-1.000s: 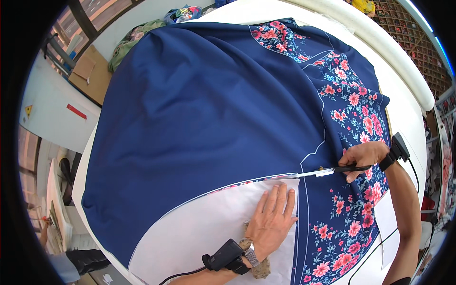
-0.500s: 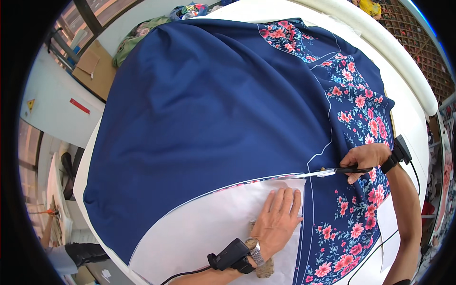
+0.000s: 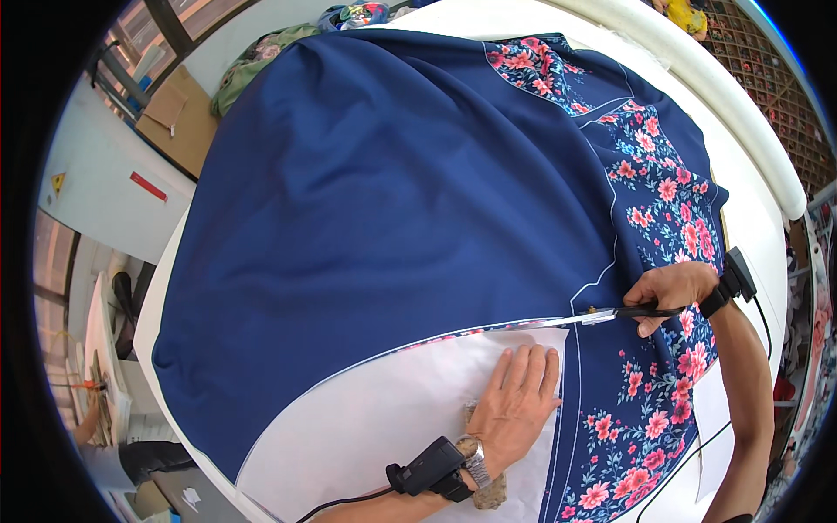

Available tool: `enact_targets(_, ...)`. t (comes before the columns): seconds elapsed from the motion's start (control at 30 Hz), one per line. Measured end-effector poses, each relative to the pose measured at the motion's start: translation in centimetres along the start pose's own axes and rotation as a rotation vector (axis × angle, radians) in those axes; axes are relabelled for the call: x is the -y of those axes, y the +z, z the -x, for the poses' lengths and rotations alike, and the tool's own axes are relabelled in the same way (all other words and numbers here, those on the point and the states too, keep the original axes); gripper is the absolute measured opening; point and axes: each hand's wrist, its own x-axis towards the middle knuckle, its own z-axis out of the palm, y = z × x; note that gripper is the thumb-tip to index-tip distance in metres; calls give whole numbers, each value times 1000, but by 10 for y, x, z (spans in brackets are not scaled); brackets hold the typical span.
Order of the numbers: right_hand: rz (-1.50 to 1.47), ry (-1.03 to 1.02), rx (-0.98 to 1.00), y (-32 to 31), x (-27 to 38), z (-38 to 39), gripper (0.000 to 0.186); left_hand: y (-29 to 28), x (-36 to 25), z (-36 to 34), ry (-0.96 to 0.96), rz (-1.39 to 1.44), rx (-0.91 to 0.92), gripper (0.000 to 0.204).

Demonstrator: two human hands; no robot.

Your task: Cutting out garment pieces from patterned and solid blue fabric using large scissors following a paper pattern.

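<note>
A large navy fabric (image 3: 392, 200) with pink floral panels (image 3: 667, 187) lies over the table, white outlines running across it. My right hand (image 3: 667, 292) is closed round the black handles of long scissors (image 3: 602, 316). Their blades lie along the curved edge where the navy cloth meets a white sheet (image 3: 366, 418), under the fabric's fold line. My left hand (image 3: 519, 401) rests flat on that sheet, fingers stretched out, close below the blades. Beside its wrist a rough brown stone-like block (image 3: 491, 492) is partly covered by the hand.
A white roll (image 3: 741, 113) runs along the far right table edge. Green bundled cloth (image 3: 253, 70) and a cardboard box (image 3: 179, 118) stand at the upper left. Another person's hand (image 3: 91, 418) shows at the far left. Cables trail from both my wrists.
The fabric and white sheet have shifted slightly to the right in view, with my left hand moving along. My right hand stays nearly in place on the scissors.
</note>
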Motion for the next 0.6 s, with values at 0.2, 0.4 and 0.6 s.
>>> enact_targets(0.2,26,13,-9,-2,2,-1,52,-2,1,0,-8,4,4,71)
enact_targets(0.4,23,-29,14,-5,8,-7,53,-6,0,1,-17,19,0,71)
enact_targets(0.6,35,8,28,-7,13,-10,48,-3,1,-1,-20,39,2,72)
